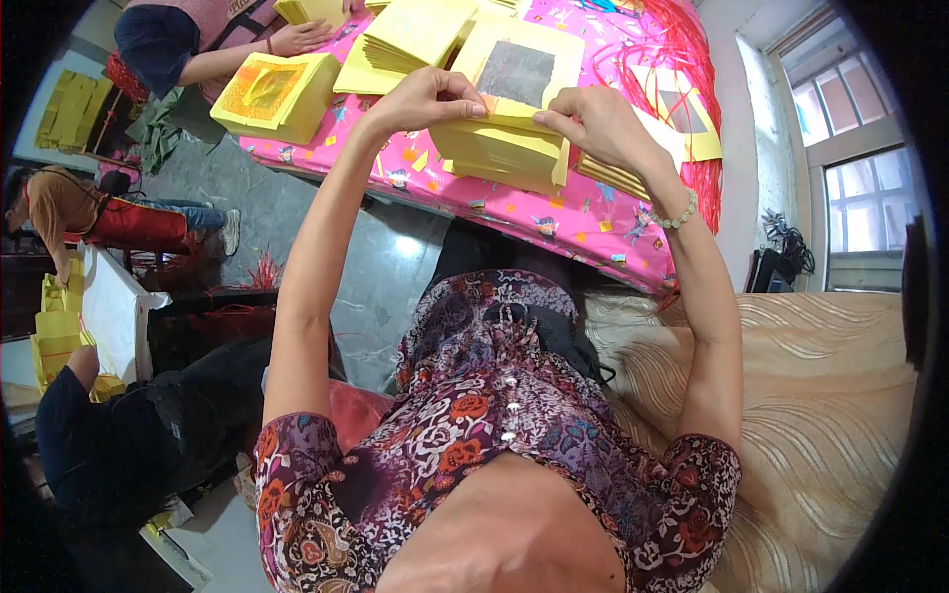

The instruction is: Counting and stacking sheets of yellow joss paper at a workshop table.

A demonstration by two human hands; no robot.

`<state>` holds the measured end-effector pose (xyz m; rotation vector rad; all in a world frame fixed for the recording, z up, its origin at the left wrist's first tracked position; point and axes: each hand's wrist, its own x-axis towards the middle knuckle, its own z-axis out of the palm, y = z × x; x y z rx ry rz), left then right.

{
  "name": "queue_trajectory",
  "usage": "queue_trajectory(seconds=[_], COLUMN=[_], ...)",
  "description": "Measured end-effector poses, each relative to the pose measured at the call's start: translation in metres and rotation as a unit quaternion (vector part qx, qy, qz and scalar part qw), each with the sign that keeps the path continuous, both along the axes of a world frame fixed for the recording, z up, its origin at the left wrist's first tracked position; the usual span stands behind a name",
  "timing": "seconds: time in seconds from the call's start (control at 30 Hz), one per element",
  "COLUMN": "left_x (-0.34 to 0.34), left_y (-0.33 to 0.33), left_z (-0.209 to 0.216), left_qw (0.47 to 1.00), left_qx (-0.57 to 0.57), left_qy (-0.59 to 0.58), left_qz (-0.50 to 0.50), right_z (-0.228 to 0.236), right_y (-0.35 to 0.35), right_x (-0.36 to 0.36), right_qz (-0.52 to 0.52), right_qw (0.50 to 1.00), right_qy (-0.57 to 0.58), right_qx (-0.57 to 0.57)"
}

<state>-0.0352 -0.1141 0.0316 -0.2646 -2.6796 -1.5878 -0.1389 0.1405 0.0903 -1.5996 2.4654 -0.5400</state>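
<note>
A thick stack of yellow paper [502,158] stands near the front edge of the pink-covered table. Its top sheet [566,61] carries a dark grey square. My left hand [427,100] is closed, thumb and fingers pinching the sheet's near edge at its left end. At the right end of that edge, my right hand [600,123] pinches the paper the same way; a beaded bracelet [676,211] circles that wrist. Between the two hands the edge looks turned up into a narrow strip. Whether more than one sheet is held, I cannot tell.
Yellow paper stacks [415,40] stand to the left, one orange-topped [275,97]. Red strips [682,59] trail over the table's right side, by another grey-square sheet [677,111]. A co-worker's hand [301,39] rests at the far left. Other people work at left; a patterned sofa [791,395] lies right.
</note>
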Motion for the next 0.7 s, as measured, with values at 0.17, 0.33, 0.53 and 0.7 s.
queue_trajectory(seconds=[0.17,0.33,0.53,0.7], left_x=[-0.002,-0.002,0.002,0.011], left_y=[-0.001,-0.001,-0.002,0.006], left_z=[0.0,0.001,-0.001,0.018], left_qw=[1.0,1.0,0.999,1.0], left_qx=[0.001,0.019,0.041,-0.002], left_qy=[0.0,-0.008,-0.012,0.003], left_qz=[-0.006,-0.018,-0.016,-0.006], right_z=[0.003,0.004,-0.001,-0.01], right_y=[-0.001,-0.002,-0.002,0.002], right_x=[0.002,0.003,0.002,-0.005], right_qz=[-0.008,-0.015,0.012,0.031], right_qw=[1.0,1.0,0.999,0.994], right_qy=[0.016,0.011,0.037,0.087], right_qx=[-0.006,0.006,-0.014,-0.058])
